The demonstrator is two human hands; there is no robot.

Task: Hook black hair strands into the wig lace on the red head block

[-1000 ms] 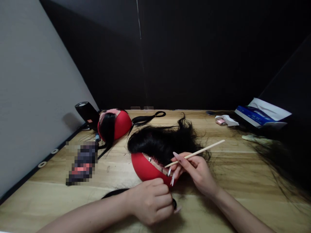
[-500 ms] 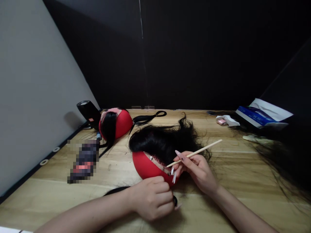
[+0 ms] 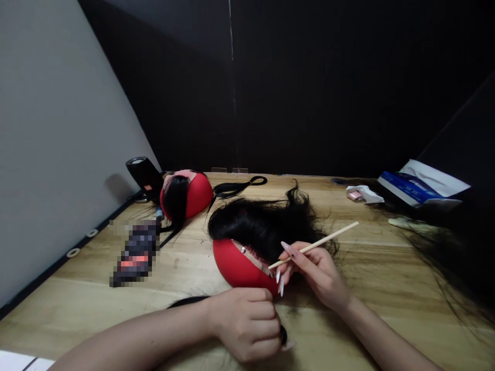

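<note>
A red dome-shaped wig block [image 3: 240, 265] sits in front of me, with a lace wig base [image 3: 255, 260] pinned along its upper side. Long black hair [image 3: 259, 221] lies over the back of it. In my right hand [image 3: 319, 270] is a slim pale wooden-handled needle [image 3: 328, 237], pinched between thumb and fingers. Its tip meets or hovers just over the lace edge; I cannot tell which. My left hand [image 3: 247, 322] is a fist at the near side of the block, closed around a hank of black hair [image 3: 284, 335].
Behind to the left stands another red block [image 3: 199, 196] with a hairpiece, beside a black cylindrical speaker [image 3: 145, 175]. A tied hair bundle [image 3: 240, 188] lies at the back. To the right are a blue tissue box [image 3: 410, 188], a crumpled tissue [image 3: 367, 194] and loose hair [image 3: 444, 252].
The whole view has shifted slightly. The needle's tip has drawn back a little from the hair to the lace edge. Both hands keep their grip.
</note>
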